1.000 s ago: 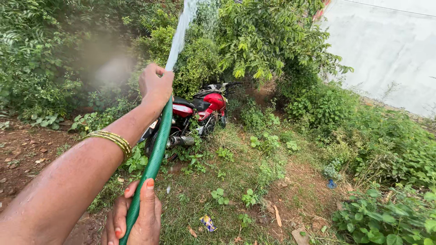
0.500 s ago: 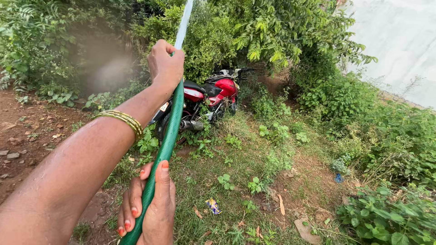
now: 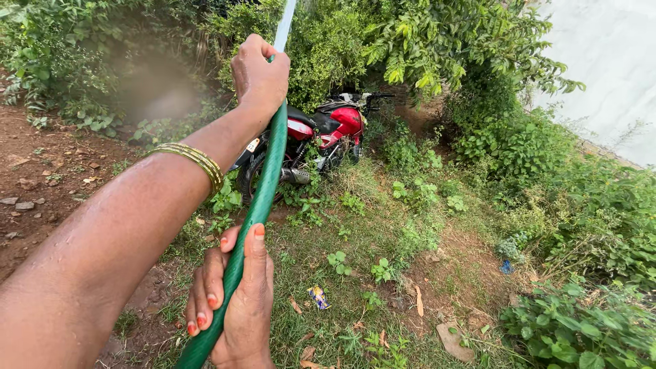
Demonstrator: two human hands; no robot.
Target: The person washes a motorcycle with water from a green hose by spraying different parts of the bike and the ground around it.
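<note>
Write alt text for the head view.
Two bare hands hold a green hose: the left hand grips its raised end, where water jets upward, and the right hand holds it lower down. Beyond them, a red motorcycle stands among bushes.

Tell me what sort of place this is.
Probably an overgrown yard or plot outdoors: bare red soil and patchy grass, dense bushes around a parked red motorcycle, and a pale boundary wall at the right.
</note>
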